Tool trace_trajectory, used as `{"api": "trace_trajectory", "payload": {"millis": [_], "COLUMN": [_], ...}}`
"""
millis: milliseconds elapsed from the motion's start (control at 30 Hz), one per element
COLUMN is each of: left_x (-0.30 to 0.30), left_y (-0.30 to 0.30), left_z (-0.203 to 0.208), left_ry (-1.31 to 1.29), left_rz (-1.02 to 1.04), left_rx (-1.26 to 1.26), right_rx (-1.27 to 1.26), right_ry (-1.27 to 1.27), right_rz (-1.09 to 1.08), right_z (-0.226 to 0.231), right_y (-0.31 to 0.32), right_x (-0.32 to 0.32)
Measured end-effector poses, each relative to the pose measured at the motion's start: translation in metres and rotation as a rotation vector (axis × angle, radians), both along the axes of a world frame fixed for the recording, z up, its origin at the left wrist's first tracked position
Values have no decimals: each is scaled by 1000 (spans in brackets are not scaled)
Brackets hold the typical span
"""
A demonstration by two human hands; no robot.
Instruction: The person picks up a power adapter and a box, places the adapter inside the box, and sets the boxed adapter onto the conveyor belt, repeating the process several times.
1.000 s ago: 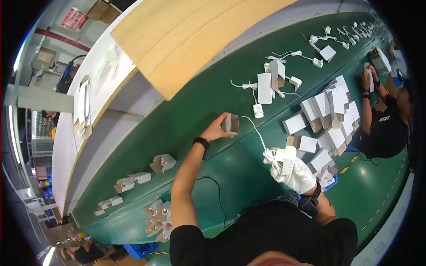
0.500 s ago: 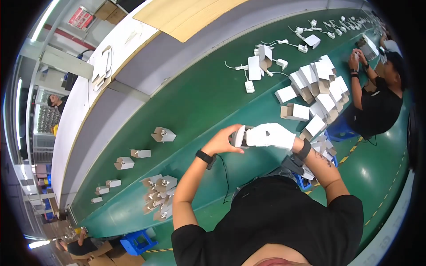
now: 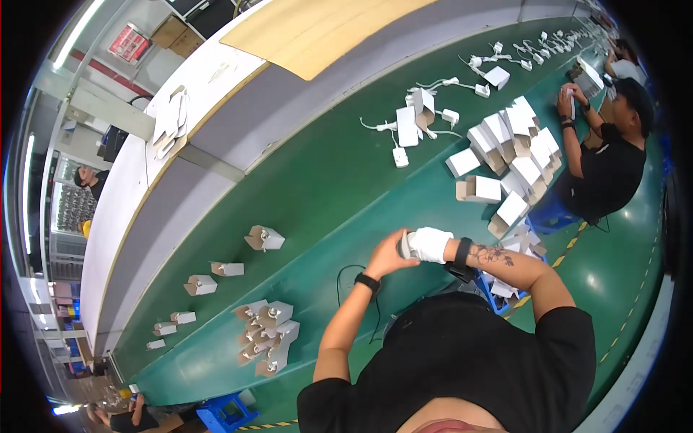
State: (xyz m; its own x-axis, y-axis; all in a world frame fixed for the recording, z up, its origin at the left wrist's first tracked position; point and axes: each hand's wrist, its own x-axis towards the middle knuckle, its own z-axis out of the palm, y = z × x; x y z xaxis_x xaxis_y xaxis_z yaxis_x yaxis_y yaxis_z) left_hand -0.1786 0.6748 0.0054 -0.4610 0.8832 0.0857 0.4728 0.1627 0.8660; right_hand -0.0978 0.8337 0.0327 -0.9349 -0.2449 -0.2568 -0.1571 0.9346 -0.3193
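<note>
My left hand (image 3: pixel 390 254) and my right hand (image 3: pixel 431 245), which wears a white glove, meet close in front of my chest over the near edge of the green conveyor belt (image 3: pixel 325 187). Between them they hold a small white box (image 3: pixel 407 245); most of it is hidden by the fingers. A black band sits on each wrist. A thin dark cable (image 3: pixel 345 278) lies on the belt just left of my left forearm.
A cluster of small open cartons (image 3: pixel 263 338) lies at the near left, single ones (image 3: pixel 263 238) farther up the belt. A heap of white boxes (image 3: pixel 516 155) and white chargers with cords (image 3: pixel 411 123) lie to the right. Another person in black (image 3: pixel 613 151) works at the far right.
My left hand drew back from the belt with the small box, and my gloved right hand came over from the box heap to meet it in front of me.
</note>
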Motion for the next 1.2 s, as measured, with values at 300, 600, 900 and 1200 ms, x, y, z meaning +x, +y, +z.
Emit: {"api": "trace_trajectory", "payload": {"millis": [300,600,900,1200], "left_x": [-151,-188,8,-25], "left_y": [-30,-74,23,55], "left_z": [-40,-76,-28,-75], "left_ry": [-12,14,-1984,-1580], "left_rz": [754,1124,212,-116], "left_rx": [357,322,712,1060], "right_rx": [-472,-175,-556,-1645], "right_ry": [640,667,855,108], "right_rz": [-1143,-1436,-835,-612], "right_z": [-88,-113,2,7], "right_y": [79,67,37,13], "right_x": [-124,-211,-70,44]}}
